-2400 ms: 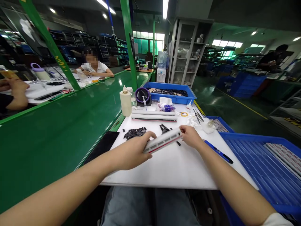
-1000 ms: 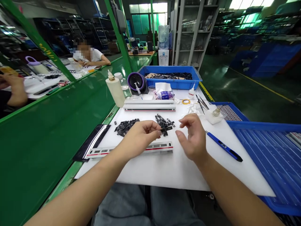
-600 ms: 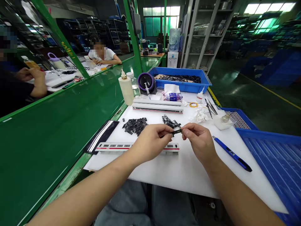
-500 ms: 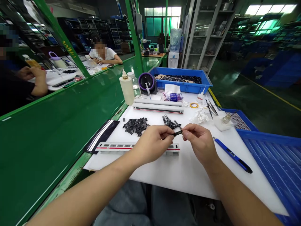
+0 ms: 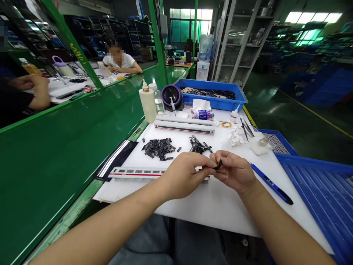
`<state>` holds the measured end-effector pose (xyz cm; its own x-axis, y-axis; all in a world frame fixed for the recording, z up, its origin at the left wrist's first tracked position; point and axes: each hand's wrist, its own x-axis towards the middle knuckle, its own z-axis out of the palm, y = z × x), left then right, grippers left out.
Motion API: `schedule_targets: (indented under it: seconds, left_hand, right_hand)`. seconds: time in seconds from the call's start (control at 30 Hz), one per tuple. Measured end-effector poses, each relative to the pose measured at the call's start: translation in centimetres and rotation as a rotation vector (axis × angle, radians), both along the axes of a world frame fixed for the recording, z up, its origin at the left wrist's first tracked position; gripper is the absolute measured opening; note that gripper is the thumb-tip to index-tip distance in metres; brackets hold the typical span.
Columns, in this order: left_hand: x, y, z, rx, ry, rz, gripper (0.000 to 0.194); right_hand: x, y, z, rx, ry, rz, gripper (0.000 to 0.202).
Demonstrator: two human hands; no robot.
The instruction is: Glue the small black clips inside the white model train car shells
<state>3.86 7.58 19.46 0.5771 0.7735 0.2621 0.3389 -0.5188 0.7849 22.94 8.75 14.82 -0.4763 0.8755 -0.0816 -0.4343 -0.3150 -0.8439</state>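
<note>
My left hand [image 5: 190, 173] and my right hand [image 5: 234, 170] meet above the white work board [image 5: 204, 213]. Between their fingertips is a small black strip-like piece [image 5: 218, 165], pinched from both sides; its lower part is hidden by fingers. Partly behind my left forearm lies a white model train car body [image 5: 138, 172] with a red stripe and dark windows. Beyond my hands are a pile of small black flat pieces [image 5: 158, 148] and a smaller heap of longer black parts [image 5: 197, 144].
Another white train body [image 5: 184, 129] lies farther back, before a cream bottle [image 5: 147, 103] and a blue bin [image 5: 215, 95] of black parts. To the right are tweezers [image 5: 245, 129], crumpled tissue [image 5: 235, 138] and a blue pen-like tool [image 5: 271, 184]. A co-worker [image 5: 120, 60] sits across the green partition.
Both hands have come closer to my body and slightly right, with the black piece turned to a steeper angle. The right hand has rolled, its fingers now curled beneath the piece.
</note>
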Motion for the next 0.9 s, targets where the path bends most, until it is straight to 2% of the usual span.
schedule_targets:
  seconds: [0.13,0.2,0.23,0.27,0.33,0.4,0.43,0.5,0.6,0.67,0.73,0.83,0.9]
  left_hand:
    - [-0.1,0.1,-0.3,0.149,0.034,-0.086,0.021]
    - [-0.1,0.0,-0.5,0.167,0.048,-0.047,0.022]
    - [-0.1,0.0,-0.5,0.152,0.053,0.013,0.021]
    - [-0.1,-0.1,-0.5,0.106,0.051,0.086,0.019]
    - [0.1,-0.2,-0.5,-0.086,0.018,0.203,0.017]
    - [0.2,-0.2,-0.3,-0.33,-0.056,0.222,0.016]
    - [0.2,-0.2,-0.3,-0.431,-0.107,0.206,0.015]
    - [0.3,-0.2,-0.2,-0.574,-0.214,0.171,0.013]
    - [0.6,-0.4,-0.1,-0.723,-0.354,0.115,0.011]
    - [0.7,-0.5,-0.2,-0.788,-0.404,0.102,0.01]
    - [0.7,-0.6,-0.3,-0.832,-0.422,0.115,0.011]
    - [0.5,-0.2,-0.6,-0.838,-0.426,0.106,0.014]
    - [0.4,0.2,-0.7,-0.822,-0.423,0.102,0.014]
  right_hand:
    - [-0.3,-0.1,-0.1,-0.001,0.051,0.098,0.028]
    - [-0.5,-0.4,-0.1,0.056,0.026,0.042,0.027]
    - [-0.7,-0.7,-0.1,0.126,-0.012,-0.051,0.025]
    - [-0.9,-1.0,-0.1,0.231,-0.083,-0.177,0.022]
    - [-1.2,-1.8,0.0,0.54,-0.318,-0.489,0.012]
    - [-1.6,-2.6,0.1,0.907,-0.585,-0.743,0.005]
    - [-1.7,-3.0,0.1,1.073,-0.687,-0.821,0.01]
    - [-1.9,-3.5,0.0,1.313,-0.806,-0.889,0.022]
    - [-2.0,-3.8,-0.2,1.46,-0.871,-0.891,0.029]
    - [-2.0,-3.6,-0.2,1.358,-0.822,-0.9,0.02]
    - [-1.9,-3.1,-0.2,1.033,-0.655,-0.82,0.007]
    - [-1.9,-1.9,-0.3,0.442,-0.275,-0.497,0.021]
    - [-2.0,-1.4,-0.4,0.226,-0.118,-0.326,0.025]
